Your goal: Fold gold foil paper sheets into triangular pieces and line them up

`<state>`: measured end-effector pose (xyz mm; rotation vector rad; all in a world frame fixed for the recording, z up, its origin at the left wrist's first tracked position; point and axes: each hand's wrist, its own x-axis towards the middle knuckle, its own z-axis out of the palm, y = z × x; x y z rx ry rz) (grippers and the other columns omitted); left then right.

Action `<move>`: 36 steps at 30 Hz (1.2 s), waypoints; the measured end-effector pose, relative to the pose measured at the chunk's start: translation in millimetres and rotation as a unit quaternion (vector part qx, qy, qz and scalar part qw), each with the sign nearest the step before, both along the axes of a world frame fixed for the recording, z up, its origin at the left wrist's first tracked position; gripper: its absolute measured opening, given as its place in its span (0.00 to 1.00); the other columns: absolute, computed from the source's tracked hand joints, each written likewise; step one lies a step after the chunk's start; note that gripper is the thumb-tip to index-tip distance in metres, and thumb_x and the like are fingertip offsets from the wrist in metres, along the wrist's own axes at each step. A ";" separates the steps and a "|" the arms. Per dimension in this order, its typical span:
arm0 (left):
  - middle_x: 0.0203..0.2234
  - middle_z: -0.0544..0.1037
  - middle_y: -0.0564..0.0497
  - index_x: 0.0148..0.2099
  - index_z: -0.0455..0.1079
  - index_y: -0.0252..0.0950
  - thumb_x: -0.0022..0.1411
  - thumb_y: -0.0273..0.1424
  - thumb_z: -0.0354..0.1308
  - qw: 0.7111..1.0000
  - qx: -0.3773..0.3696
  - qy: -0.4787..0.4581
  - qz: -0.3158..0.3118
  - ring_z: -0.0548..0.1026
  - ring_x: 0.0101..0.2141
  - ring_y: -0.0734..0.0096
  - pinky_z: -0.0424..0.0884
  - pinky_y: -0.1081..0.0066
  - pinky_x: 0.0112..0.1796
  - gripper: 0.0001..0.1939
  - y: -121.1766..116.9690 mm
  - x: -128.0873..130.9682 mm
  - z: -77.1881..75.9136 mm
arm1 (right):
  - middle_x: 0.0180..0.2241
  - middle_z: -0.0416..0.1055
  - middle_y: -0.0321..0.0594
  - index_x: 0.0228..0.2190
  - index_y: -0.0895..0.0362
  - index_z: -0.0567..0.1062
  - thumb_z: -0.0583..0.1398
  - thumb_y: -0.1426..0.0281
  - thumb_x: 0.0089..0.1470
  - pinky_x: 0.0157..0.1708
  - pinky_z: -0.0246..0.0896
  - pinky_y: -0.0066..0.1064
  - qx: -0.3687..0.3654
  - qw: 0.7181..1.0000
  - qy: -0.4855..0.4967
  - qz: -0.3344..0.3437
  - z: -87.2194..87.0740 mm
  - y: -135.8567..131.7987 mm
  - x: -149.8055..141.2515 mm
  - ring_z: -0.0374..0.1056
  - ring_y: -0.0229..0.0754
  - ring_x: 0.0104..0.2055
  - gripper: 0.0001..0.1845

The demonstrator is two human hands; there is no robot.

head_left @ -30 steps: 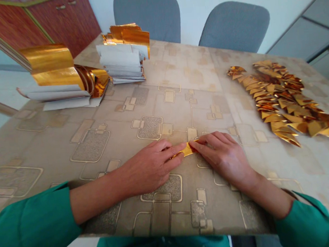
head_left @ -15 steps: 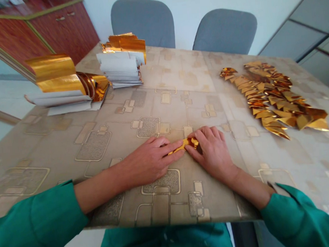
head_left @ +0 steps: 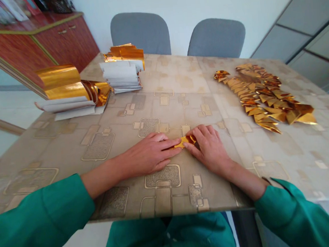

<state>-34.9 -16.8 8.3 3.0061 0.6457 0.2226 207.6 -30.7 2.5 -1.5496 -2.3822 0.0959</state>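
A small folded piece of shiny gold foil paper lies on the table near its front edge, between my two hands. My left hand rests palm down with its fingers stretched out, the fingertips lying on the left end of the foil. At the right end, my right hand pinches the foil between thumb and fingers, which cover part of it. The exact fold under the fingertips is hidden.
Folded gold pieces lie heaped at the table's right. Back left are a stack of gold-and-white sheets and a curled bundle of foil sheets. Two grey chairs stand beyond the patterned table.
The camera view has shifted slightly, tilting up a little. My left fingers sit a bit flatter on the foil; my right hand still pinches its right end.
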 end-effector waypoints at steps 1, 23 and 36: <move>0.63 0.66 0.47 0.64 0.64 0.38 0.70 0.31 0.50 1.000 0.003 0.003 -0.001 0.68 0.51 0.58 0.63 0.60 0.51 0.21 -0.2 0.4 0.1 | 0.40 0.70 0.45 0.41 0.55 0.74 0.56 0.57 0.63 0.46 0.55 0.41 0.006 1.000 -0.002 -0.004 -0.5 -1.4 -1.4 0.60 0.51 0.44 0.16; 0.62 0.67 0.43 0.65 0.62 0.34 0.70 0.35 0.52 0.998 -0.028 -0.053 0.014 0.66 0.57 0.53 0.60 0.51 0.58 0.23 -19.8 -16.7 -6.2 | 0.40 0.71 0.44 0.40 0.53 0.74 0.49 0.64 0.68 0.46 0.56 0.41 -0.036 0.999 0.016 -0.027 5.8 -0.6 -3.6 0.61 0.49 0.44 0.15; 0.42 0.75 0.46 0.48 0.71 0.34 0.66 0.39 0.60 0.958 -0.065 -0.083 0.268 0.72 0.43 0.60 0.69 0.63 0.43 0.14 -1.6 27.7 8.2 | 0.40 0.71 0.45 0.40 0.55 0.74 0.59 0.64 0.60 0.46 0.56 0.43 0.014 0.999 -0.008 -0.035 -4.2 0.9 -3.3 0.62 0.52 0.44 0.09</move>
